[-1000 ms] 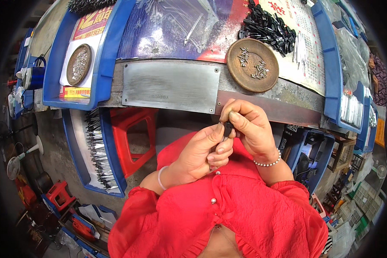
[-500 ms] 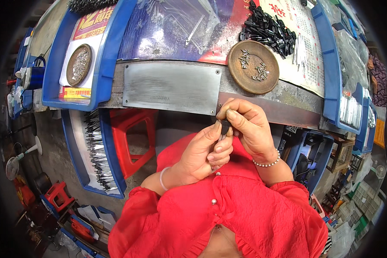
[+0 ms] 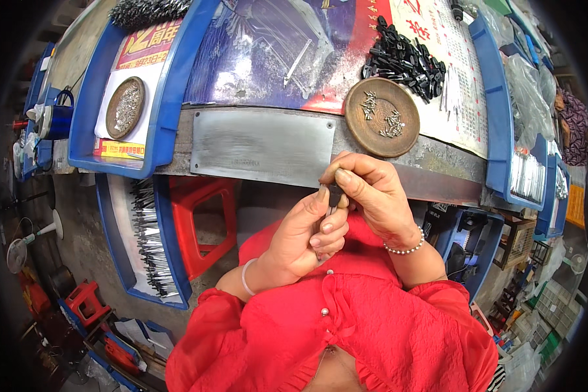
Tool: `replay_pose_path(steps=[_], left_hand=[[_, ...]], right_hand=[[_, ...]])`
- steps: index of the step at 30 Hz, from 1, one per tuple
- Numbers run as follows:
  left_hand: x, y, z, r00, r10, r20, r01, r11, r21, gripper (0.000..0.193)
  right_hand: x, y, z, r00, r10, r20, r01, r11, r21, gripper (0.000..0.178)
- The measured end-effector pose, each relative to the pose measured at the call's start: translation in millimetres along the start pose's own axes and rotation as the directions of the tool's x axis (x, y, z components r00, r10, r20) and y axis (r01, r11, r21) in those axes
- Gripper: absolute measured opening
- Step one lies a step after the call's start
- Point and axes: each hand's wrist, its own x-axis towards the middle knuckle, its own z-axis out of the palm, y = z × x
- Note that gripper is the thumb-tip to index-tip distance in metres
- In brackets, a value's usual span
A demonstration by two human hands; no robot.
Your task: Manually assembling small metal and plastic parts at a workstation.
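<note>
In front of my chest, just below the bench edge, my left hand (image 3: 300, 232) is closed around a thin metal strip. A small black piece (image 3: 335, 194) sits at the strip's upper end, between the fingertips of both hands. My right hand (image 3: 375, 196) pinches at the top of this black piece with thumb and forefinger. Whether a tiny part is also caught in that pinch is hidden. Beyond my right hand, a round brown dish (image 3: 382, 140) holds small metal pins in two groups. Behind the dish lies a pile of black pieces (image 3: 405, 62).
A metal plate (image 3: 261, 147) is fixed along the bench front. Blue trays stand left (image 3: 160, 127) and right (image 3: 496, 111); the left one holds a small oval dish (image 3: 125, 108). Below the bench are a blue tray of black-ended strips (image 3: 151, 242) and a red stool (image 3: 193, 232).
The view has tilted a little, so the bench sits lower in the picture. Both hands keep their hold on the black piece, with a slight shift of the right fingertips at its top.
</note>
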Motion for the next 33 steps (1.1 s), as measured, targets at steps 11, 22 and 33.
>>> replay_pose_path(steps=[11, 22, 33], left_hand=[[4.1, 23.8, 4.7, 0.997, 0.06, 0.047, -0.061, 0.998, 0.013, 0.027], [5.6, 29.5, -2.5, 0.995, 0.088, 0.041, -0.088, 0.996, -0.007, 0.027], [1.1, 21.0, -3.9, 0.99, 0.132, -0.051, -0.123, 0.982, 0.142, 0.026]], right_hand=[[-0.3, -29.1, -26.0, 0.936, -0.32, -0.143, 0.23, 0.869, -0.439, 0.021], [5.8, -55.4, -66.0, 0.853, -0.512, -0.102, 0.128, 0.394, -0.91, 0.014], [46.6, -58.2, -65.2, 0.934, -0.329, 0.138, 0.124, -0.062, -0.99, 0.012]])
